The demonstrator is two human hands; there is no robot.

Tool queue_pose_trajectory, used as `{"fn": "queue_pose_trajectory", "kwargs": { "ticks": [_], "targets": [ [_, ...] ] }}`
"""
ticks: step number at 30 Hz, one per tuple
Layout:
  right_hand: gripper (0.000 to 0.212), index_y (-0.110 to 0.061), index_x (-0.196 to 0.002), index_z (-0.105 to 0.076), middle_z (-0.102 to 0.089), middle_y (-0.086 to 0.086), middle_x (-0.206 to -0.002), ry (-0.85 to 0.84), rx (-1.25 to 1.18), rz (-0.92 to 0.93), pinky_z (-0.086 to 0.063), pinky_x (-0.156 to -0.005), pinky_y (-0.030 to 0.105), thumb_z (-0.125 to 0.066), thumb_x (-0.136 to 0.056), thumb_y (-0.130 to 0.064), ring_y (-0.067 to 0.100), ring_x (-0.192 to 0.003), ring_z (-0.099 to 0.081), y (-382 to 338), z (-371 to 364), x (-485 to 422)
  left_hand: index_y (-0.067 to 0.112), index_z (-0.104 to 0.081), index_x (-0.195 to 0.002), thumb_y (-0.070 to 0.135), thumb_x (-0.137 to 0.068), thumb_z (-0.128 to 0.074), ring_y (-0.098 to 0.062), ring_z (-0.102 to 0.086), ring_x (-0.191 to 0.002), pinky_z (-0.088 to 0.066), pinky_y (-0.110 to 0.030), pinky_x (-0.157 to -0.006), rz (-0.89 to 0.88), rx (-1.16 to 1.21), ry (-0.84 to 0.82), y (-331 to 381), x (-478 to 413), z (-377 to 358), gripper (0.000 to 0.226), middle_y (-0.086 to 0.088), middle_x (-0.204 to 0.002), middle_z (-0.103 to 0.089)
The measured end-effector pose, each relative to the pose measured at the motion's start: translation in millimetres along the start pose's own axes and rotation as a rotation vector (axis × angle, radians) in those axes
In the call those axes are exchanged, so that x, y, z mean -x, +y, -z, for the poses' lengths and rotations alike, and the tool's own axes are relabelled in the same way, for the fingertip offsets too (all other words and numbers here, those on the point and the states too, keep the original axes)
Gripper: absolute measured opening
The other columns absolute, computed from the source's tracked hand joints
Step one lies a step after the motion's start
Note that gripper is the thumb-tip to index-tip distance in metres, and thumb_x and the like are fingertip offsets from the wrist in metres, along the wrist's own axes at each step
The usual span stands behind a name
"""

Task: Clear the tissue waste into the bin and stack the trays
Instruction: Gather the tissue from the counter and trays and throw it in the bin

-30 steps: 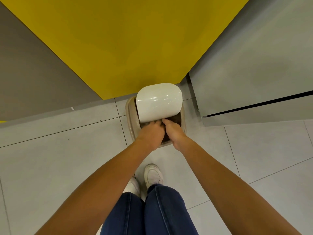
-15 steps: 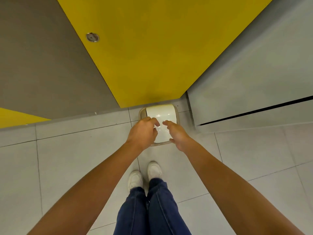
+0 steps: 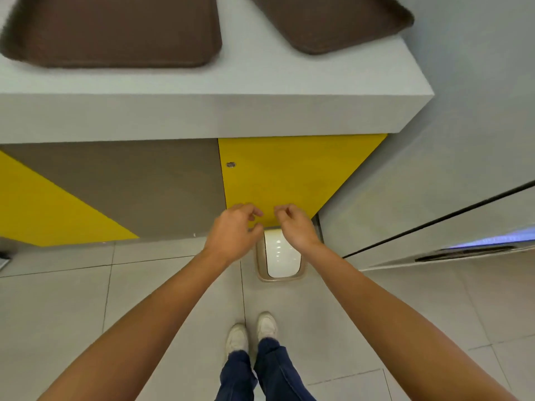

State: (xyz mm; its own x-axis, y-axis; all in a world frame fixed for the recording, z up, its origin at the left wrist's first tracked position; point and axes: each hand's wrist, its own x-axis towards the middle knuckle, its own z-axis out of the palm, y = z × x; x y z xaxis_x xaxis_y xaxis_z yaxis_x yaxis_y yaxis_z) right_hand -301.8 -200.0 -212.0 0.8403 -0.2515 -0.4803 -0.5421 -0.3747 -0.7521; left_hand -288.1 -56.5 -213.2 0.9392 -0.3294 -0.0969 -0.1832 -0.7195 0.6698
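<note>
Head view: left hand [image 3: 231, 231] and right hand [image 3: 296, 227] raised side by side above the bin [image 3: 279, 257], fingers loosely curled, both empty. Bin on the floor [image 3: 86, 299], white lid down. Two brown trays, left tray [image 3: 113, 27] and right tray [image 3: 333, 18], apart on the tabletop [image 3: 231, 91].

Arms: both forearms bare to the edge of view — no sleeve, watch or band visible on either.
Left hand [image 3: 231, 237]: bare, no ring or glove to be seen.
Right hand [image 3: 295, 227]: bare likewise, no ring or glove.
Trousers [image 3: 260, 374]: dark blue denim jeans, narrow legs, with faint creases near the hems.
Shoes [image 3: 252, 332]: a pair of white low shoes, probably sneakers — rounded toes, slightly scuffed or greyed on top; laces are too small to make out.
</note>
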Motion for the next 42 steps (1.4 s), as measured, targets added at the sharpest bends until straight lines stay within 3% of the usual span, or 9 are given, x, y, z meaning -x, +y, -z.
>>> {"fn": "queue_pose_trajectory", "kwargs": {
  "ticks": [10,14,18,28,33,39,42],
  "targets": [
    [0.022,-0.008,-0.108,-0.063,-0.062,0.01,-0.115,0.072,0.041,0.317,-0.042,-0.094,0.032,-0.052,-0.094,-0.02,0.021,-0.109,-0.056,-102,11,24,0.021,-0.065,-0.106,0.025,-0.084,-0.062,-0.012,-0.059,-0.089,-0.049,-0.03,-0.083,-0.039,0.02,0.208,33,9,114,0.022,0.003,-0.1,-0.065],
    [0.022,-0.006,-0.108,-0.064,-0.064,0.01,-0.114,0.115,0.025,0.383,-0.041,-0.089,0.027,-0.053,-0.093,-0.018,0.018,-0.103,-0.057,-137,14,25,0.02,-0.063,-0.109,0.025,-0.085,-0.062,-0.011,-0.057,-0.093,-0.046,-0.026,-0.083,-0.043,0.031,0.265,39,5,150,0.025,0.005,-0.102,-0.063],
    [0.024,-0.008,-0.111,-0.062,-0.062,0.005,-0.117,0.141,0.007,0.429,-0.04,-0.093,0.025,-0.052,-0.092,-0.019,0.017,-0.11,-0.056,-169,11,23,0.022,-0.061,-0.11,0.026,-0.086,-0.06,-0.009,-0.053,-0.089,-0.04,-0.022,-0.078,-0.033,0.04,0.3,37,-3,177,0.025,0.004,-0.106,-0.061],
    [0.019,-0.016,-0.108,-0.061,-0.057,0.0,-0.114,0.203,-0.046,0.548,-0.036,-0.082,0.018,-0.052,-0.093,-0.023,0.009,-0.097,-0.051,-232,-10,1,0.027,-0.059,-0.11,0.03,-0.086,-0.06,-0.01,-0.055,-0.092,-0.041,-0.023,-0.077,-0.038,0.043,0.363,20,-36,227,0.024,0.007,-0.107,-0.058],
    [0.018,-0.017,-0.107,-0.061,-0.058,-0.002,-0.108,0.21,-0.054,0.631,-0.039,-0.07,0.008,-0.052,-0.092,-0.021,0.0,-0.084,-0.051,-269,-11,-24,0.026,-0.06,-0.109,0.028,-0.085,-0.062,-0.009,-0.056,-0.094,-0.045,-0.023,-0.082,-0.072,0.02,0.387,16,-69,255,0.024,0.007,-0.107,-0.059],
    [0.017,-0.02,-0.107,-0.061,-0.059,-0.003,-0.11,0.189,-0.057,0.699,-0.04,-0.072,0.008,-0.054,-0.092,-0.022,-0.001,-0.087,-0.052,-330,-14,-80,0.027,-0.058,-0.113,0.03,-0.085,-0.063,-0.005,-0.053,-0.092,-0.043,-0.02,-0.08,-0.072,0.008,0.482,2,-133,298,0.028,0.01,-0.108,-0.057],
    [0.026,-0.021,-0.116,-0.06,-0.058,-0.003,-0.116,0.155,-0.015,0.717,-0.041,-0.08,0.011,-0.056,-0.091,-0.026,0.003,-0.098,-0.054,-363,-12,-111,0.027,-0.055,-0.117,0.031,-0.084,-0.063,-0.005,-0.053,-0.093,-0.041,-0.019,-0.08,-0.052,0.006,0.516,-5,-167,324,0.035,0.01,-0.112,-0.056]
  ]
}}
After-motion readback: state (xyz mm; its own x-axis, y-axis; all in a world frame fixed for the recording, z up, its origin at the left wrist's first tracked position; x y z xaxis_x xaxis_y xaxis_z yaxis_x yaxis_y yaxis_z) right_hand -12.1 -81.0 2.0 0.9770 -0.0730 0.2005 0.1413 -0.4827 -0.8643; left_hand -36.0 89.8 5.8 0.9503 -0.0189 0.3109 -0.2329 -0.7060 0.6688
